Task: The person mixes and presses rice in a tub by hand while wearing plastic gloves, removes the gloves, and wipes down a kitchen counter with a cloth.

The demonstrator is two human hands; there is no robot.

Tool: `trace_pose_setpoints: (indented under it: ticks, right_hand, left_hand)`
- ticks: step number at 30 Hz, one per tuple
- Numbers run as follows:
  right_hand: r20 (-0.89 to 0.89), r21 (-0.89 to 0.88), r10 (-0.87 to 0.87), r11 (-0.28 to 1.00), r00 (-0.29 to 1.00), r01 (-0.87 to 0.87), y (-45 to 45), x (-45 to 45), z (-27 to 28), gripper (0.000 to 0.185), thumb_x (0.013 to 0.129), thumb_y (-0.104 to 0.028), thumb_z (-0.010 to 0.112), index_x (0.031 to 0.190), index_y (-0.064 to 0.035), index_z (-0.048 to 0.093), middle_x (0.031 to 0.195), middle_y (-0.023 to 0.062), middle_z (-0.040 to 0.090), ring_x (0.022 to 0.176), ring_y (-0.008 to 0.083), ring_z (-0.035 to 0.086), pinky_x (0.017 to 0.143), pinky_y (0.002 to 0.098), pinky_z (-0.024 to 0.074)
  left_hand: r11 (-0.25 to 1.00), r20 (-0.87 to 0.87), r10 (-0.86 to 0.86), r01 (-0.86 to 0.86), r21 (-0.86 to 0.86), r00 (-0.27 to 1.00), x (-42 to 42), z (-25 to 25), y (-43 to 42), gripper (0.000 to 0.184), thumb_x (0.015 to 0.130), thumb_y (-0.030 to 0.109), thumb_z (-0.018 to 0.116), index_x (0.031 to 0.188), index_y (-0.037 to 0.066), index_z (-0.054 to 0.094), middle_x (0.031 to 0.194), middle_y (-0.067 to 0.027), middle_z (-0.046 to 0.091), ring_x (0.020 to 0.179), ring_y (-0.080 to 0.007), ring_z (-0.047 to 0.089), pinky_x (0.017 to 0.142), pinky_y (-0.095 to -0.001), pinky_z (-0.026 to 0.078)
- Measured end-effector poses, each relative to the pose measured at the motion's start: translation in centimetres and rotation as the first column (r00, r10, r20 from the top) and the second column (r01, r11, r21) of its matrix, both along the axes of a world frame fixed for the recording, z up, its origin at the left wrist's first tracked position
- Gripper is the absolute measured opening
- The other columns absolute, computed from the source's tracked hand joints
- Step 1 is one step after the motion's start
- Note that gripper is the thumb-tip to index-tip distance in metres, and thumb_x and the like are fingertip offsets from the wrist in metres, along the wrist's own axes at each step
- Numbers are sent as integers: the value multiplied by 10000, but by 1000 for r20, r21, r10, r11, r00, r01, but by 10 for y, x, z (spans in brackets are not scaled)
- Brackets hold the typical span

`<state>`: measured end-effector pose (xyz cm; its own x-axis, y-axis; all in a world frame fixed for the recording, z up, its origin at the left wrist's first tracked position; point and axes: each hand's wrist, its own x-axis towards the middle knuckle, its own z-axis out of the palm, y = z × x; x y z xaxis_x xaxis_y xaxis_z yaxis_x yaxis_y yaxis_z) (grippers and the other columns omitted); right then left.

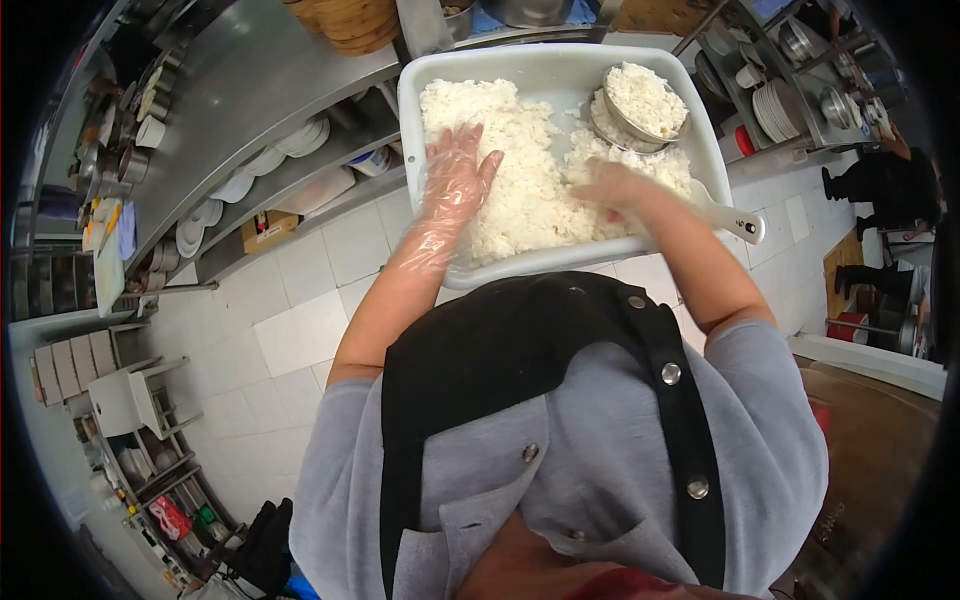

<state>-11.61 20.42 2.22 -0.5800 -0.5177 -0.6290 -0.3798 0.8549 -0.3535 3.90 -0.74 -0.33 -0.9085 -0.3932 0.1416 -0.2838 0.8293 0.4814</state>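
A white tub (530, 56) holds a wide layer of white rice (520, 190). My left hand (460, 180), in a clear plastic glove, lies on the rice at the left side with its fingers spread. Over the rice on the right, my right hand (612, 188) is smeared by motion, so its fingers cannot be made out. A metal bowl (640, 128) heaped with rice sits in the tub's far right corner. The white handle of a scoop or paddle (735, 220) sticks out over the right rim, beside my right forearm.
A steel counter (230, 90) runs along the left, with plates (265, 162) on its lower shelf. Bamboo steamers (350, 25) stand at the top. Stacked plates (775, 110) fill a right-hand shelf. Other people (890, 185) stand at the far right.
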Motion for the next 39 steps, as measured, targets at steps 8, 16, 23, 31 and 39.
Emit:
trace_pose_setpoints:
  ticks: [8, 16, 23, 31, 39]
  right_hand:
    - [365, -249, 138, 967, 921, -47, -31, 30, 36, 567, 872, -370, 610, 1316, -56, 450, 1112, 205, 594, 748, 229, 661, 646, 332, 559]
    - [120, 375, 150, 908, 981, -185, 9, -5, 31, 604, 884, -574, 457, 852, -11, 672, 636, 146, 626, 671, 235, 633, 639, 383, 486]
    - [344, 141, -308, 951, 887, 276, -26, 36, -4, 839, 829, -715, 424, 1238, 10, 535, 1187, 216, 568, 964, 296, 594, 792, 463, 462]
    - [785, 3, -316, 862, 532, 507, -34, 35, -25, 883, 857, -729, 345, 1466, -94, 271, 1470, 162, 347, 1322, 354, 376, 1035, 564, 304]
    - [903, -48, -218, 806, 371, 590, -54, 37, 3, 887, 828, -592, 583, 1466, -74, 250, 1489, 141, 299, 1381, 280, 273, 1056, 503, 315]
  left_hand:
    - [987, -223, 65, -29, 161, 973, 1, 3, -2, 421, 941, 257, 514, 1294, 29, 486, 1307, -221, 504, 1260, -409, 417, 1069, -506, 283]
    - [957, -358, 111, -4, 289, 927, 5, 11, -3, 337, 933, 179, 522, 1240, 40, 531, 1241, -224, 545, 1160, -385, 505, 998, -423, 385]
    - [948, -410, 122, 16, 317, 904, 5, 7, -1, 315, 929, 178, 525, 1210, 36, 553, 1195, -224, 572, 1132, -388, 520, 981, -433, 396]
    - [935, -409, 156, -2, 354, 899, 2, 13, 0, 324, 934, 185, 516, 1217, 31, 549, 1179, -221, 582, 1110, -390, 526, 970, -444, 394]
    - [924, -406, 175, -8, 381, 897, 1, 12, -2, 370, 950, 210, 494, 1265, 18, 509, 1239, -234, 544, 1159, -401, 495, 1011, -440, 357]
